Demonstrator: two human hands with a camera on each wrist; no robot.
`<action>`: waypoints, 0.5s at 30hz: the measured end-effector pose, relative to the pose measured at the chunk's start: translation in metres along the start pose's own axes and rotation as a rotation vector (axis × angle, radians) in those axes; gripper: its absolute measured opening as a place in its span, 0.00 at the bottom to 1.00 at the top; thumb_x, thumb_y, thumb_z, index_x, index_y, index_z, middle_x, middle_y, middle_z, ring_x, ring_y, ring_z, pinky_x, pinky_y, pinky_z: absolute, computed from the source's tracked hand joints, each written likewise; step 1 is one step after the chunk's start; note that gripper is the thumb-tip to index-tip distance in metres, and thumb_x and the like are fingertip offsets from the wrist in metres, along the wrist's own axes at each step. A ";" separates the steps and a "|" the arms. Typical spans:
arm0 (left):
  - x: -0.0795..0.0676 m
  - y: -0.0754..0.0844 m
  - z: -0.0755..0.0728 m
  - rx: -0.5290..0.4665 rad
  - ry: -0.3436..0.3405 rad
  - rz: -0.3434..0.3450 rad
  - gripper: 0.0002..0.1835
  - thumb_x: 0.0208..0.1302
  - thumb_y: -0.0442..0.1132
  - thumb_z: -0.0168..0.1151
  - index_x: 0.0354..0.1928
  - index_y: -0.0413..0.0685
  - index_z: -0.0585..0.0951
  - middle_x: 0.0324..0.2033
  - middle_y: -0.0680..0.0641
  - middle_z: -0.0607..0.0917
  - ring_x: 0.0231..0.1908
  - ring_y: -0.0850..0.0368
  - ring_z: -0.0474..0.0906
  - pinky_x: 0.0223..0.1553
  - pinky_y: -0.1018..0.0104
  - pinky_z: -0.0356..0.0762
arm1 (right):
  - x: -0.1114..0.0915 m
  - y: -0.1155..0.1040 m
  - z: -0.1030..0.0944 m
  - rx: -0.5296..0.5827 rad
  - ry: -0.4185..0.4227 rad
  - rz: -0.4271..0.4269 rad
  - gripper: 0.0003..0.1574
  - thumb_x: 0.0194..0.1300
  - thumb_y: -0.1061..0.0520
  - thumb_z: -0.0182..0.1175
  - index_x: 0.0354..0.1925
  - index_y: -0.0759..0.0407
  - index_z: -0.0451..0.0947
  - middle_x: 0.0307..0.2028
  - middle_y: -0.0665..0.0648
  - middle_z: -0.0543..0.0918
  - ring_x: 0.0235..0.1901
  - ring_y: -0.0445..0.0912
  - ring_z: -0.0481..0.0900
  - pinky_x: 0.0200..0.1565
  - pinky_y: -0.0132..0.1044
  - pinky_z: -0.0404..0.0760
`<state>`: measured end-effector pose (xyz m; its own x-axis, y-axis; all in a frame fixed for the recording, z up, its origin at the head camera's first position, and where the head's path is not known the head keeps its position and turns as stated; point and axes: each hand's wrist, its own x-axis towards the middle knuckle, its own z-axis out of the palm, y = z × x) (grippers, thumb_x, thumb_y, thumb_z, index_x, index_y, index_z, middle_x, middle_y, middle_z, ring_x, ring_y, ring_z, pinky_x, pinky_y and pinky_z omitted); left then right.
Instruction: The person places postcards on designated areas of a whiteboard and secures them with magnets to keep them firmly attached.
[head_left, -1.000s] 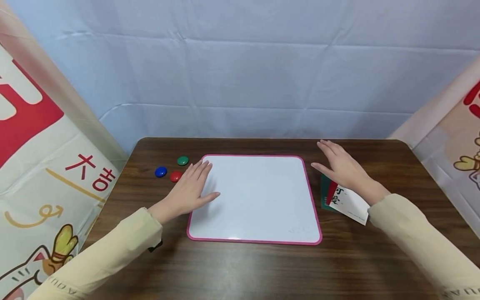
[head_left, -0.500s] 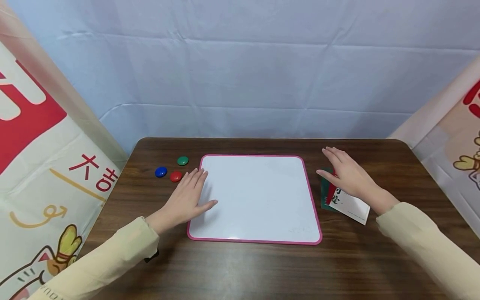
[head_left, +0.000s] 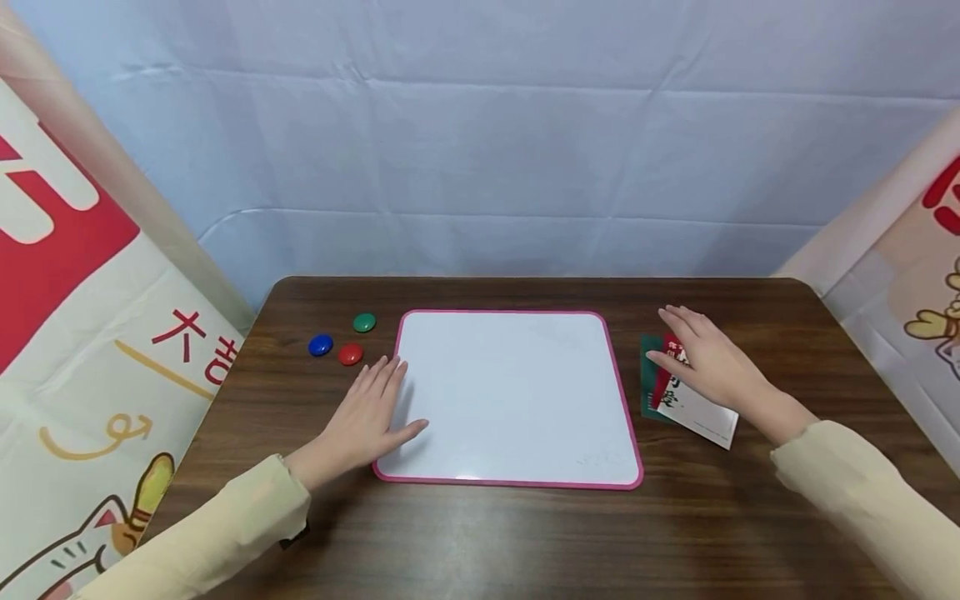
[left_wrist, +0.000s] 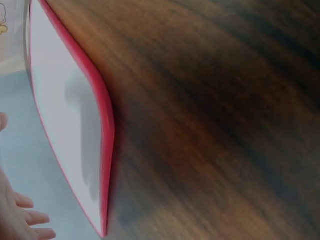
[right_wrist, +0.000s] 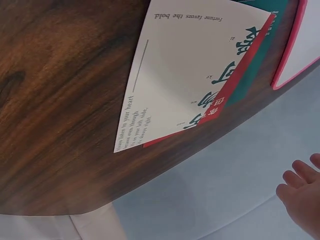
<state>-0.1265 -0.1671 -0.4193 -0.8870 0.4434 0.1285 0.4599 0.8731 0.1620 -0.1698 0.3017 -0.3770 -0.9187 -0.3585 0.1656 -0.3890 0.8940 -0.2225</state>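
Note:
A whiteboard (head_left: 510, 400) with a pink rim lies flat on the table. My left hand (head_left: 360, 423) hovers over its left edge, fingers straight and thumb spread, holding nothing. Just beyond those fingertips are a red round magnet (head_left: 350, 354), a blue one and a green one. On the other side, my right hand (head_left: 708, 367) is held above a small fanned stack of cards, fingers extended and grasping nothing. The top card is a white card (right_wrist: 195, 65) with printed writing; a red card (right_wrist: 235, 90) and a green card (right_wrist: 250, 80) show from under it.
The dark wooden table (head_left: 480, 542) has rounded far corners. Behind it hangs a pale blue cloth (head_left: 510, 167). Printed banners with cartoon cats stand at both sides, the left banner (head_left: 97, 375) close to the table's edge.
Both hands have drawn back toward the body, the left also slightly left and the right slightly right. More of the red magnet and of the cards shows. The whiteboard stays put.

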 end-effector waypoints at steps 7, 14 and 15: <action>-0.005 0.001 0.004 -0.005 -0.037 -0.033 0.48 0.54 0.67 0.51 0.66 0.38 0.58 0.64 0.38 0.63 0.66 0.43 0.50 0.64 0.48 0.47 | -0.006 0.003 0.000 0.010 -0.004 0.012 0.44 0.61 0.44 0.57 0.64 0.71 0.56 0.62 0.72 0.59 0.62 0.65 0.54 0.59 0.59 0.57; -0.011 0.000 0.010 -0.005 -0.015 -0.024 0.48 0.54 0.67 0.52 0.65 0.36 0.59 0.63 0.37 0.63 0.66 0.42 0.52 0.64 0.47 0.49 | -0.014 0.006 0.000 0.008 -0.018 0.050 0.45 0.63 0.42 0.54 0.63 0.73 0.55 0.61 0.73 0.59 0.59 0.66 0.56 0.56 0.61 0.58; -0.011 0.000 0.010 -0.006 -0.016 -0.025 0.48 0.54 0.67 0.52 0.65 0.36 0.59 0.64 0.37 0.63 0.66 0.42 0.52 0.64 0.48 0.48 | -0.015 0.007 0.000 0.010 -0.020 0.059 0.46 0.62 0.42 0.54 0.63 0.73 0.55 0.60 0.73 0.59 0.59 0.66 0.56 0.56 0.61 0.58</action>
<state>-0.1166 -0.1697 -0.4307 -0.8987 0.4250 0.1082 0.4379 0.8826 0.1710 -0.1588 0.3131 -0.3811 -0.9411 -0.3110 0.1325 -0.3349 0.9110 -0.2407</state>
